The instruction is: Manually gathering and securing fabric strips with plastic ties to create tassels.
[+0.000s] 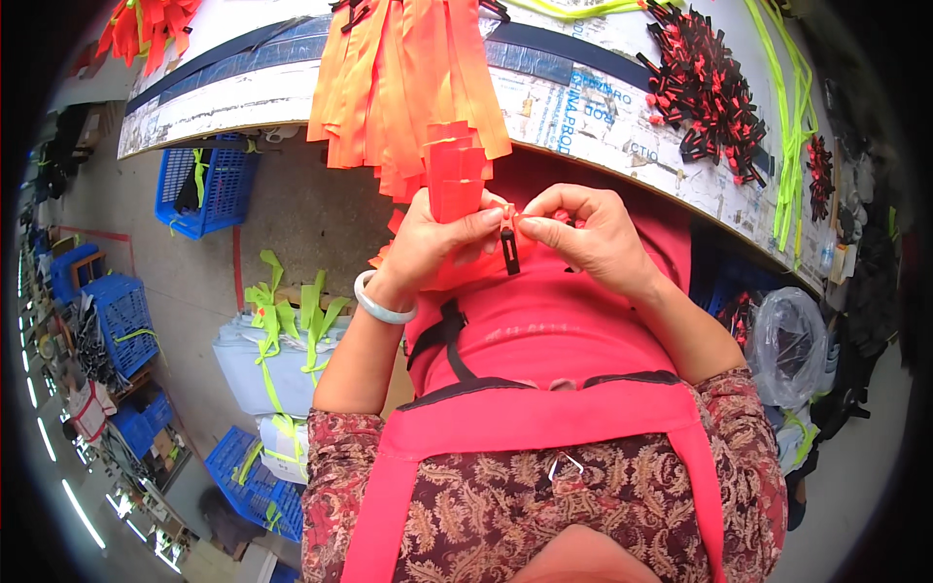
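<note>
My left hand (437,243) is closed round a stack of orange-red zipper tapes (455,180), their cut ends standing up past the fingers. Between my two hands hangs a small red zipper slider with a black pull tab (510,250). The thumb and forefinger of my right hand (595,243) are pinched together at the slider's side. Small red pieces show by the right hand's curled fingers, partly hidden. Just beyond the left hand, a thick bunch of orange tapes (403,87) drapes over the table's edge.
On the white-topped table (243,102) lie a heap of black and red sliders (708,92) and yellow-green cords (785,107). A pink apron (544,335) covers my lap. Blue crates (206,185) and a pale bundle tied with green strips (258,364) stand at the left. A clear plastic bag (787,345) is at the right.
</note>
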Demonstrator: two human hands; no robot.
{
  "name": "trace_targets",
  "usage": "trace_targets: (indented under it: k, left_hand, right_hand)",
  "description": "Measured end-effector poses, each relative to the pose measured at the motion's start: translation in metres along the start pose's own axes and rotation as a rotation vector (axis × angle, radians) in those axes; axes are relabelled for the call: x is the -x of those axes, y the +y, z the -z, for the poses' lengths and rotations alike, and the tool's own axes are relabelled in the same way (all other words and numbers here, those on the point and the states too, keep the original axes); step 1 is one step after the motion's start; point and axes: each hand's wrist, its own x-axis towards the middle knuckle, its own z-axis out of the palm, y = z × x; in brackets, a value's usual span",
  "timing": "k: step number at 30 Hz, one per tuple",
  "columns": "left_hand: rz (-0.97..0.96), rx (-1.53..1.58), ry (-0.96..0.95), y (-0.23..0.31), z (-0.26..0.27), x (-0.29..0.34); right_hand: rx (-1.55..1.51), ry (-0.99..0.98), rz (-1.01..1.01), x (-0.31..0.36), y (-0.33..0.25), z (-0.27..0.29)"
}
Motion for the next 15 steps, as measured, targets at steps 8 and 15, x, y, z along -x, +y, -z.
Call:
trace_targets:
  k: [8,15]
  left_hand:
    - [0.012,-0.01,-0.048,0.0004,0.0017,0.0027]
    - [0.004,-0.005,-0.072,-0.002,0.0014,0.004]
  right_hand:
    - [0.012,-0.022,-0.078,0.0013,-0.0025,0.0008]
    - [0.046,-0.113,-0.154,-0.0017,-0.0032,0.0081]
